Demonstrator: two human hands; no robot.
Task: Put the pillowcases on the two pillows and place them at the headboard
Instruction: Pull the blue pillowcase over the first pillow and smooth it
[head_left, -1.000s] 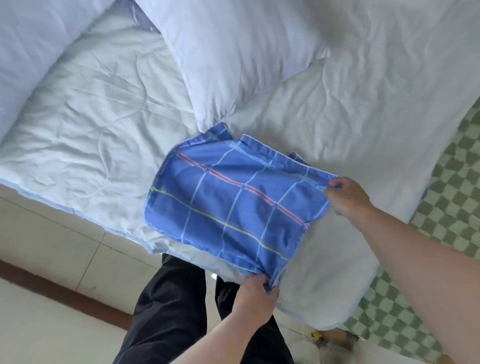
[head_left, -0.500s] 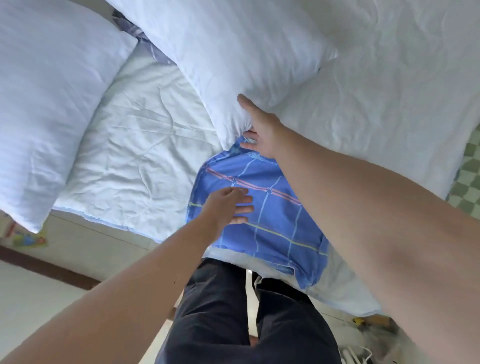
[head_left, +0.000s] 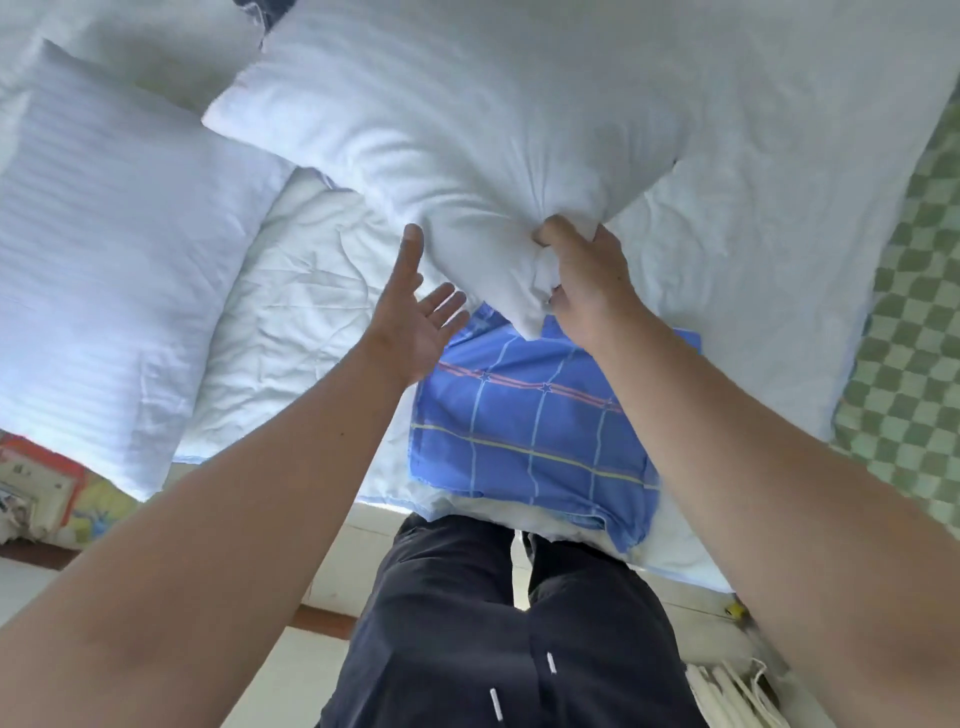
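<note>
A folded blue checked pillowcase (head_left: 524, 436) lies on the white quilt (head_left: 306, 291) at the bed's near edge. A bare white pillow (head_left: 457, 119) lies across the middle of the bed, and my right hand (head_left: 587, 280) grips its near corner, bunching the fabric just above the pillowcase. My left hand (head_left: 415, 317) hovers palm up with fingers spread beside that corner, touching nothing that I can see. A second bare white pillow (head_left: 104, 249) lies at the left, overhanging the bed edge.
A green checked sheet (head_left: 914, 332) shows at the right side of the bed. My dark trousers (head_left: 493, 623) stand against the bed edge on a pale tiled floor. Colourful printed items (head_left: 47, 488) lie on the floor at left.
Both hands let go of the pillowcase, which now lies on the quilt. My right hand reached to the middle pillow and closed on its near corner. My left hand rose, palm open.
</note>
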